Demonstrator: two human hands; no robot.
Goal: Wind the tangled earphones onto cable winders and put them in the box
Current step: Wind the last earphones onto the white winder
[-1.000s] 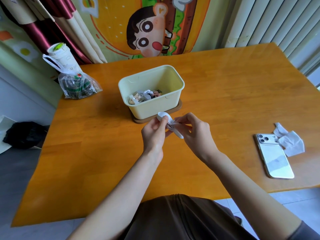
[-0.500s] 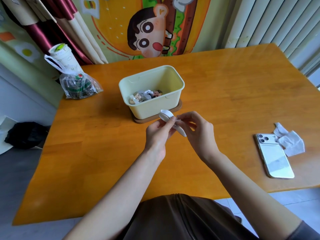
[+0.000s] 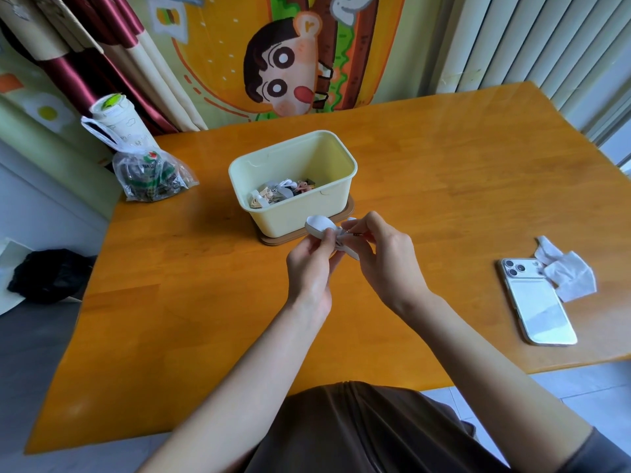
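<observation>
Orange-brown wood makes the table (image 3: 205, 302), seen from the head camera, and near its middle stands a pale yellow box (image 3: 290, 216) on a flat brown base (image 3: 345, 217). On the bottom of the box lies a small heap of earphones (image 3: 283, 192), white and beige, which look already wound. Just in front of the box, above the table, both hands hold one white cable winder (image 3: 317, 224), and its rounded end points toward the box wall. The left hand (image 3: 309, 268) has its fingers curled and pinches the winder from the left side. The right hand (image 3: 382, 257) also has curled fingers, and its thumb and fingertips pinch at the middle of the winder, where some white cable (image 3: 339, 243) is wrapped; I cannot tell if they hold the cable or the winder itself. To the right a white phone (image 3: 536, 302) lies with its back up, touching a crumpled tissue (image 3: 566, 274). At the far left corner a clear plastic bag (image 3: 153, 179) sits beside a white cup (image 3: 116, 117).
</observation>
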